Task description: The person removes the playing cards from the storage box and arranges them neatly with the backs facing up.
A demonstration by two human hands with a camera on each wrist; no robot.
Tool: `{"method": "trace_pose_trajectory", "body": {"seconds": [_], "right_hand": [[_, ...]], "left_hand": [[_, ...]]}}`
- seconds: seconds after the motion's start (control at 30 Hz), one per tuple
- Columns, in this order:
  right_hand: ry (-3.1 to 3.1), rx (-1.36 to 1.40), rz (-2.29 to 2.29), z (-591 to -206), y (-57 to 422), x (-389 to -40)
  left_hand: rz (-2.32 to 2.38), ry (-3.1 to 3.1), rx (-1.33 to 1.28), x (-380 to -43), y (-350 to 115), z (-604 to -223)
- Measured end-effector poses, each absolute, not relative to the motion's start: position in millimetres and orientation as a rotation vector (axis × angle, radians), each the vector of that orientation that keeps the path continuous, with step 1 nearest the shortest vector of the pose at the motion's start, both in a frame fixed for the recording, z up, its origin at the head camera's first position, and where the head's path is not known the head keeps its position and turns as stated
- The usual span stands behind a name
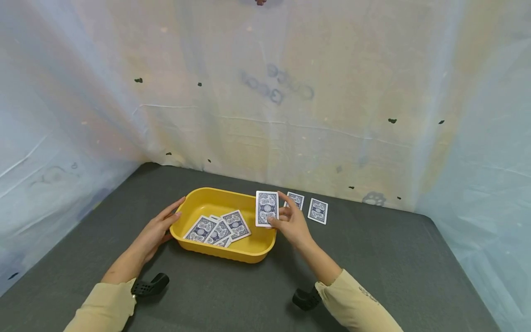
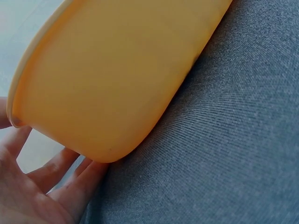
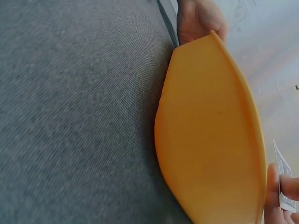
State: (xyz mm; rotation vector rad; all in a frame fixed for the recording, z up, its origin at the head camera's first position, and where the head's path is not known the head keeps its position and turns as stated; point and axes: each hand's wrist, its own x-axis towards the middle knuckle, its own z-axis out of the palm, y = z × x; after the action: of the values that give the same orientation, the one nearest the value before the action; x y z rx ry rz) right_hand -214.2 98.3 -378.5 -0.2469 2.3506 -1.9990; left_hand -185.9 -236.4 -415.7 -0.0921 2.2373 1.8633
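In the head view a yellow plastic tub (image 1: 249, 256) with rounded corners stands on the dark table, several blue-backed playing cards (image 1: 203, 228) lying loosely inside. My left hand (image 1: 156, 230) holds the tub's left end, thumb at the rim; the left wrist view shows fingers (image 2: 56, 168) against its outer wall. Above the tub's right end, my right hand (image 1: 293, 223) pinches one playing card (image 1: 267, 205), back pattern facing me, between thumb and fingers. The right wrist view catches this card (image 3: 283, 170) almost edge-on, beyond the tub's rim.
Two more face-down cards lie on the table to the right of the tub: one (image 1: 297, 198) partly hidden behind my right hand, the other (image 1: 318, 211) in full view. Pale plastic sheeting (image 1: 332, 92) hangs around the dark table (image 1: 373, 267).
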Motion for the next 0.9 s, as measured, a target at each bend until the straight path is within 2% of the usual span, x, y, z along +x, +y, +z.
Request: {"method": "trace_pose_trajectory", "body": {"seconds": [0.9], "right_hand": [[2.498, -0.083, -2.031, -393.3, 152.9, -221.2]], "left_hand": [[1.869, 2.266, -0.055, -185.2, -237.0, -418.9]]}}
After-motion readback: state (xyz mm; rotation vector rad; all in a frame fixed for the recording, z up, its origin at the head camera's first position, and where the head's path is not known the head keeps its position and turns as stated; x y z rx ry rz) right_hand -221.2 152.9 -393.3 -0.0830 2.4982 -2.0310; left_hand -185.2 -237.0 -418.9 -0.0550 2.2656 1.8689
